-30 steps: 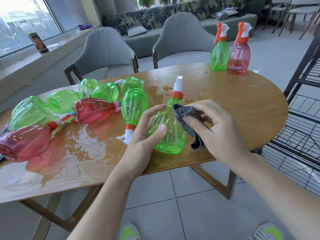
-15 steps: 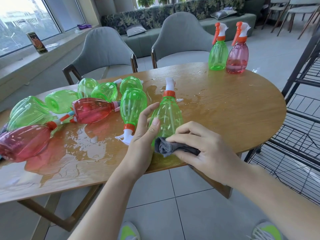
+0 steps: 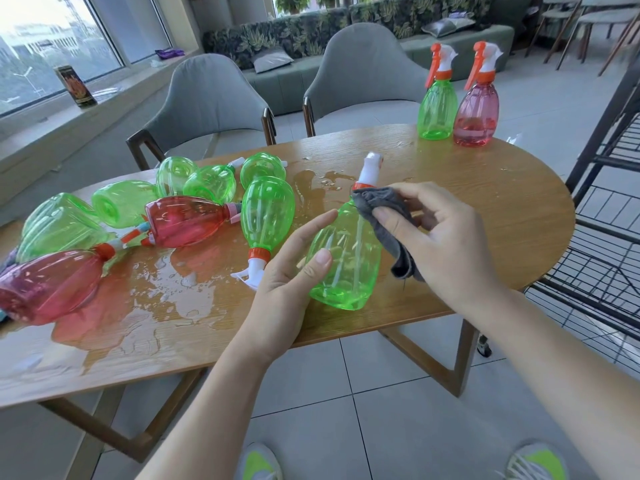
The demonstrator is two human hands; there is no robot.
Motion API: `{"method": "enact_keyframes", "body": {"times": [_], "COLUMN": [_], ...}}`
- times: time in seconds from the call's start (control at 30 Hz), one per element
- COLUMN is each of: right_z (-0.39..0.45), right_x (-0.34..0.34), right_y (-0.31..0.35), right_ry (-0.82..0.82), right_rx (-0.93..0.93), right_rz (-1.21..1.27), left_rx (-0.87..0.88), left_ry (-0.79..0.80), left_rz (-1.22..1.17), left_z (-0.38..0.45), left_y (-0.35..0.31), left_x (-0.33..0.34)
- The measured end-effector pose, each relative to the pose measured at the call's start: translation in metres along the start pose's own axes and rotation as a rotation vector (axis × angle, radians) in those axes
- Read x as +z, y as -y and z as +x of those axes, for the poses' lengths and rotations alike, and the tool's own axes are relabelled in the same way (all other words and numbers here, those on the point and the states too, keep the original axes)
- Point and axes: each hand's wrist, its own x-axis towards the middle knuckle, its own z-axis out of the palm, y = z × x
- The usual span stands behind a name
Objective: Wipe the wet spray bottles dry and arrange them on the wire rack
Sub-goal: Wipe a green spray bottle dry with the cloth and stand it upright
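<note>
Plainly, we find no readable writing on any bottle; the only printed thing is a dark box (image 3: 75, 86) on the window sill, far beyond our left hand (image 3: 287, 282), and its orange pattern is too small for us to make out.

Our left hand grips the green spray bottle (image 3: 343, 261) at its lower body, thumb across the front and the other fingers curled behind it. The bottle is tilted over the near edge of the bench (image 3: 485, 216), its white nozzle pointing away from us and blurred. Our right hand (image 3: 440, 233) pinches a grey cloth (image 3: 384, 220) against the bottle's shoulder, just under the orange collar; the thumb is on the cloth and the index finger is raised. A loose end of the cloth hangs below the right fingers.

Left of the left fingers, a heap of green and red bottles (image 3: 187, 220) lies on its side in a puddle (image 3: 166, 299); the outermost red one is cut off by the picture's edge, and we cannot count the green ones behind it. Far beyond the right fingers, a green upright bottle (image 3: 437, 109) and a pink upright bottle (image 3: 477, 112) stand touching at the bench's far edge. Right of the right fingers, the black wire rack (image 3: 609, 237) is only partly in view.
</note>
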Motion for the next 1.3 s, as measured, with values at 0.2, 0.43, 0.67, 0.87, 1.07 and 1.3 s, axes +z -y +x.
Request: {"method": "enact_keyframes", "body": {"times": [0.2,0.43,0.67,0.87,1.07,1.3], "right_z": [-0.016,-0.011,-0.028,-0.046,-0.030,-0.001], "right_x": [0.001,-0.002,0.010,0.016,0.013,0.005], "right_y": [-0.006,-0.004,0.004,0.003,0.005,0.000], "right_ry": [0.111,0.080,0.213,0.326,0.203,-0.033], "right_rx": [-0.019,-0.022,-0.204,-0.425,-0.376,-0.099], "right_rz": [0.013,-0.011,-0.076,-0.193,-0.157,-0.066], "left_rx": [0.074,0.088,0.026,0.010,-0.018,0.002], "left_ry": [-0.039,-0.026,-0.067,-0.077,-0.046,0.037], "left_rz": [0.184,0.257,0.163,0.151,0.032,0.086], "left_z": [0.002,0.003,0.003,0.004,0.000,-0.002], "left_y": [-0.005,-0.007,-0.006,-0.008,-0.006,-0.004], "left_x": [0.002,0.001,0.002,0.001,-0.004,-0.011]}}
